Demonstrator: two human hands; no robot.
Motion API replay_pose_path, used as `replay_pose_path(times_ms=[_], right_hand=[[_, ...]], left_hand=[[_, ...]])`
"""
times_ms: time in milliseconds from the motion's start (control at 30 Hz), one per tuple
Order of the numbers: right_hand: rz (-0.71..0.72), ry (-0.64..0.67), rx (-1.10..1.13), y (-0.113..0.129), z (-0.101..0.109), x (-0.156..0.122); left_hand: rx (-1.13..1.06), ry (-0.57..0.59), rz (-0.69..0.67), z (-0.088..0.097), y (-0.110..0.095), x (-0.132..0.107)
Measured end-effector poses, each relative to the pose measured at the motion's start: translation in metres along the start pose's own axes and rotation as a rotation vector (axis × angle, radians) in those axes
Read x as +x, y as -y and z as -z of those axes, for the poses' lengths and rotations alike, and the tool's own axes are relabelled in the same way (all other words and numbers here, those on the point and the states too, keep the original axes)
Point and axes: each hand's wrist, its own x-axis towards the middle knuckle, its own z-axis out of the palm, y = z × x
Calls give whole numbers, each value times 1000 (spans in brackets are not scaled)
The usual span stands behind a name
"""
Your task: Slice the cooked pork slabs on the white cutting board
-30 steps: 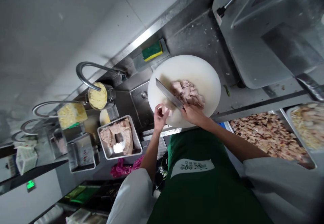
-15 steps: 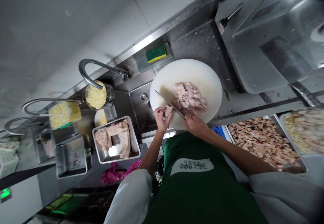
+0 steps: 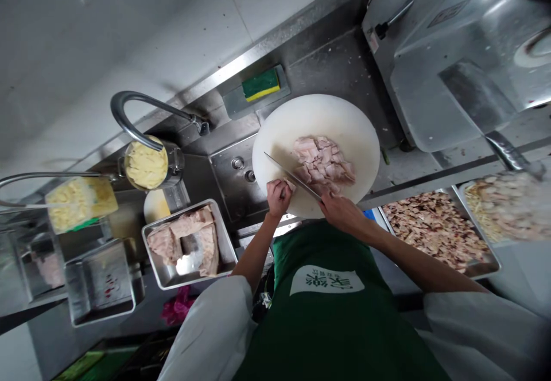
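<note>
My right hand (image 3: 340, 211) is closed round the handle of a knife (image 3: 291, 175), whose blade points to the upper left across a round white cutting board (image 3: 275, 123). The blade lies close beside the fingers of my left hand (image 3: 279, 196). Those fingers are curled on a small piece of pale meat (image 3: 291, 186), mostly hidden by them, at the board's near left. To the right of the blade, a pile of sliced pale meat (image 3: 325, 163) covers the middle of the board.
Left of the board are a sink (image 3: 235, 191) and a metal tray (image 3: 232, 255) with large meat pieces. A curved faucet (image 3: 142, 97) stands behind. A sponge (image 3: 261, 84) lies behind the board. At right are a tray of chopped meat (image 3: 434, 229) and a cleaver (image 3: 480, 97).
My left fingers have curled in tighter over the small meat piece. My right hand and the knife handle have shifted slightly right. The camera view has turned a little.
</note>
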Motion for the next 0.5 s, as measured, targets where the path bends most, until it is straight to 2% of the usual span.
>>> replay_pose_path(times_ms=[133,233,300,400,500], right_hand=[[-17,13,-5,-4,-6,0],[-14,-4,0,-6,-7,1],[-11,-7,10,-7,-6,2],[-6,10,26,-10,-5,3],[10,2,49,-15,-4,5]], left_hand=[[-12,-21,40,1,-5,4],[13,-79,147,3,-17,5],[34,-65,202,7,-27,2],[-22,104,213,13,-43,-12],[-109,267,114,14,-50,-27]])
